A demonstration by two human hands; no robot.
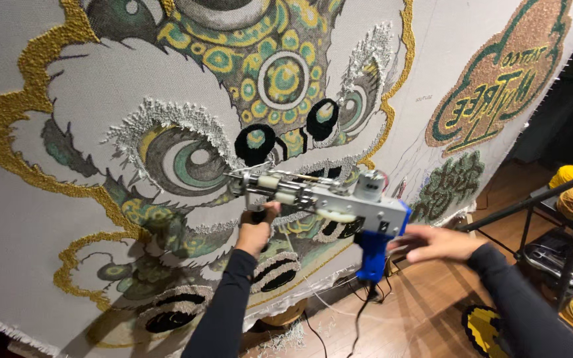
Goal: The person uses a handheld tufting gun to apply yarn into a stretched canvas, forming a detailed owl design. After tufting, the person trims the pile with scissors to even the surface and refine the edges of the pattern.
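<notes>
Tufting gun (pixel 326 199), held level against the hanging cloth (pixel 28 219) with its tufted lion pattern. Left hand (pixel 256 229): grip closed around the gun's front handle. Right hand (pixel 436 243): fingers open, blurred, just beside the blue rear handle (pixel 371 255). Yarn rack (pixel 568 219) at right.

Both my arms are up, sleeved in black.

My left hand (pixel 255 229) is raised in a closed fist, its fingers curled tight around a handle. My right hand (pixel 436 243) hangs open and blurred, fingers spread, gripping nothing.
</notes>
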